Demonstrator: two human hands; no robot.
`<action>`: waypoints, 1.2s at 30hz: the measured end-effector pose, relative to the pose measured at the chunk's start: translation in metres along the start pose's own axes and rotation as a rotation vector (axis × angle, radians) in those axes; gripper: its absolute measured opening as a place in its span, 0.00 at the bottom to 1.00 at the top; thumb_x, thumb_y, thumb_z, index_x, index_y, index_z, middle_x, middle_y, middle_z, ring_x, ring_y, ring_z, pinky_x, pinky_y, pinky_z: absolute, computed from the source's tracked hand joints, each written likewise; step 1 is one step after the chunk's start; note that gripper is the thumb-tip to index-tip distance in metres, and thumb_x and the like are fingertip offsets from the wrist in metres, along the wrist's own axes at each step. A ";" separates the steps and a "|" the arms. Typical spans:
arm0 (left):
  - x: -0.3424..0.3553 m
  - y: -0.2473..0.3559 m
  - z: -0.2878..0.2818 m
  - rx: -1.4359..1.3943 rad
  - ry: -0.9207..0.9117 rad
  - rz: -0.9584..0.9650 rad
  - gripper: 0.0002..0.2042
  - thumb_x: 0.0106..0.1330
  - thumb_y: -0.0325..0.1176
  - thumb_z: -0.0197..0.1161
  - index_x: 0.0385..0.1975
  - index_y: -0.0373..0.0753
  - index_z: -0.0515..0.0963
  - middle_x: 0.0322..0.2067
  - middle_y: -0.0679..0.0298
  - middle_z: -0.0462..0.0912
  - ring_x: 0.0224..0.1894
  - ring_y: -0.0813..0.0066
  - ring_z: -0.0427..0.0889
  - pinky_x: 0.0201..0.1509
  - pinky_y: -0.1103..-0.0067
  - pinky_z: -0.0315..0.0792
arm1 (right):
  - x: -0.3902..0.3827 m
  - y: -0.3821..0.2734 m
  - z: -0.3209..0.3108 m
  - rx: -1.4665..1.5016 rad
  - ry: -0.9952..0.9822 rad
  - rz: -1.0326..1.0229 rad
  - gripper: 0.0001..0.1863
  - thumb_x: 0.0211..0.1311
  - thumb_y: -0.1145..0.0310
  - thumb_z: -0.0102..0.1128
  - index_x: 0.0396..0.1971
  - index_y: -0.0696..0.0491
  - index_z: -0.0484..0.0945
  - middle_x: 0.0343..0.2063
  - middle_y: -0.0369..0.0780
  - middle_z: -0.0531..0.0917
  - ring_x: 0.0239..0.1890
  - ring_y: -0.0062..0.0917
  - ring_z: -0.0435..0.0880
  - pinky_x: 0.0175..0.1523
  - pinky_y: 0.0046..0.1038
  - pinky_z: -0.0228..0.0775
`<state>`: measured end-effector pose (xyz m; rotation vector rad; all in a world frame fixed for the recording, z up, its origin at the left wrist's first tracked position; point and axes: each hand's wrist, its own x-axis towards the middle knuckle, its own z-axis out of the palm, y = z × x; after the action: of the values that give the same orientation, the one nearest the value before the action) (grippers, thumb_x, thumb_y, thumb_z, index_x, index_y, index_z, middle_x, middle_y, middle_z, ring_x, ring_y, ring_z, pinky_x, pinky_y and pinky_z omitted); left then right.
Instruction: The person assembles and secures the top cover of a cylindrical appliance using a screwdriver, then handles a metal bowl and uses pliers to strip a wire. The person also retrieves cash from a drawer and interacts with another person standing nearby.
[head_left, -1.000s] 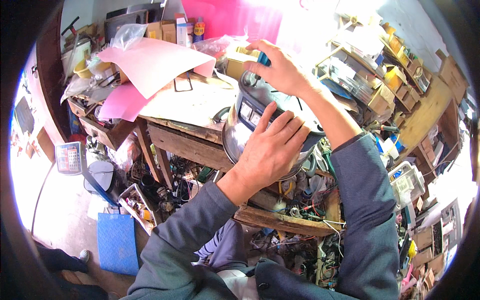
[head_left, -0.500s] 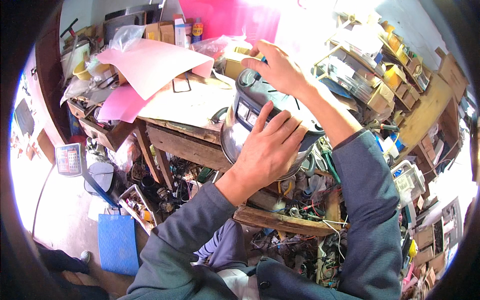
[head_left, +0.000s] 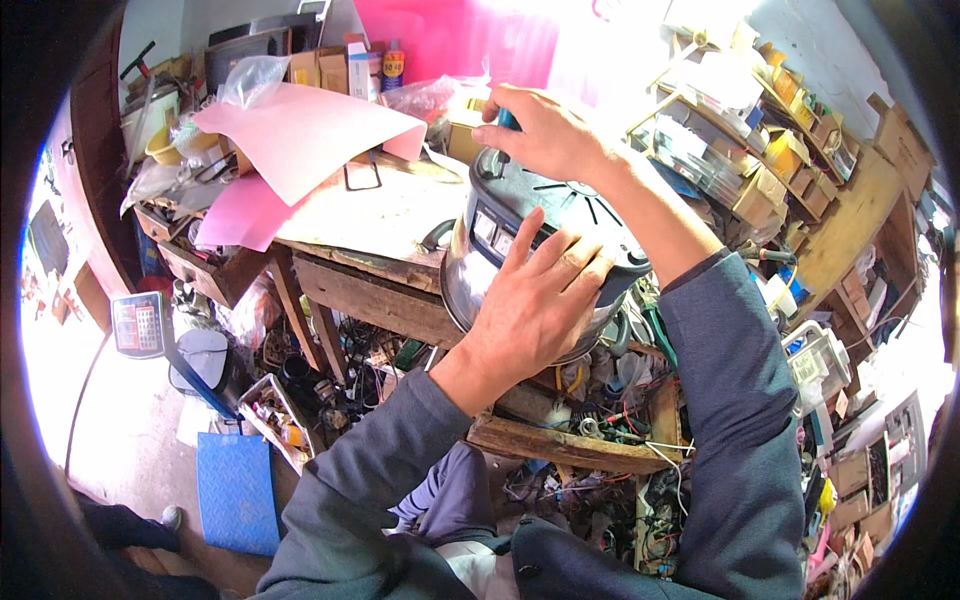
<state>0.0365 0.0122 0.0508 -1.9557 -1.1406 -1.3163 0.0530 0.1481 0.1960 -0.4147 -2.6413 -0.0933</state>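
A rounded appliance, like an electric cooker turned bottom up, stands on the workbench's near edge. It has a silvery body (head_left: 463,280) and a black slotted base (head_left: 545,196) facing up. My left hand (head_left: 535,305) lies against its near side, fingers spread over the rim. Above the far left part of the base, my right hand (head_left: 555,138) is closed round a screwdriver with a teal handle (head_left: 508,121). The screwdriver stands upright, its shaft pointing down at the base near the edge. Whether its tip sits in a screw is too small to tell.
Pink sheets (head_left: 310,140) lie on the wooden workbench (head_left: 375,215). Jumbled cables and parts (head_left: 610,420) fill the shelf below. At right stand shelves of small boxes (head_left: 790,150). A platform scale with a blue plate (head_left: 237,490) is on the floor at left, near another person's leg (head_left: 130,525).
My right hand has shifted slightly left and turned, so more of the screwdriver and slotted base shows. My left hand stays on the appliance's side.
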 end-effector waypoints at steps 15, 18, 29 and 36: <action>0.002 0.004 -0.003 -0.050 0.012 -0.037 0.22 0.61 0.29 0.67 0.58 0.40 0.77 0.56 0.62 0.79 0.63 0.61 0.73 0.77 0.53 0.54 | 0.015 0.117 -0.010 -0.063 0.239 0.181 0.16 0.57 0.68 0.68 0.45 0.57 0.78 0.39 0.45 0.80 0.43 0.34 0.79 0.52 0.35 0.72; 0.000 0.003 -0.001 -0.041 0.040 -0.036 0.22 0.61 0.29 0.68 0.57 0.40 0.77 0.56 0.62 0.79 0.62 0.61 0.74 0.76 0.53 0.55 | 0.013 0.129 0.003 -0.031 0.254 0.193 0.15 0.57 0.69 0.68 0.43 0.57 0.78 0.38 0.44 0.80 0.42 0.33 0.79 0.51 0.34 0.71; 0.000 0.003 0.000 -0.032 0.060 -0.033 0.23 0.59 0.29 0.69 0.57 0.40 0.78 0.56 0.61 0.80 0.62 0.61 0.75 0.75 0.53 0.57 | 0.015 0.130 0.012 -0.043 0.196 0.213 0.15 0.59 0.70 0.66 0.45 0.57 0.76 0.41 0.45 0.79 0.43 0.33 0.80 0.52 0.35 0.71; 0.000 0.003 0.002 -0.038 0.072 -0.030 0.23 0.59 0.29 0.69 0.57 0.40 0.78 0.56 0.61 0.80 0.62 0.61 0.76 0.75 0.53 0.57 | 0.009 0.121 0.007 -0.079 0.199 0.210 0.15 0.61 0.68 0.65 0.45 0.57 0.77 0.40 0.45 0.80 0.43 0.35 0.80 0.52 0.36 0.72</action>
<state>0.0398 0.0123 0.0506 -1.9089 -1.1225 -1.4215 0.0796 0.2671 0.1931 -0.6706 -2.3899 -0.1632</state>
